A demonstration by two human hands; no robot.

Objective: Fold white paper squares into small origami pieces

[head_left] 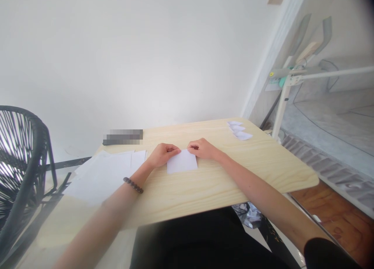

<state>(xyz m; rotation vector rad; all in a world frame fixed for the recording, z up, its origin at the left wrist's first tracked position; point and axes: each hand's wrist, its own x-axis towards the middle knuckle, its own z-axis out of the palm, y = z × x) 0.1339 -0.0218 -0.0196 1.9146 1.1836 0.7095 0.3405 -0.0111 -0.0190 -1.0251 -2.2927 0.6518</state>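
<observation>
Blk lap (187, 241), prob. cloth, hands (160, 156) pinching rect. paper (182, 163)

No readable text, no legible labels, no brands, no numbers, no signs in view

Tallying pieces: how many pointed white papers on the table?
3, near the back right corner of the table: back paper, middle paper, front paper. Overlap may hide more.
</observation>
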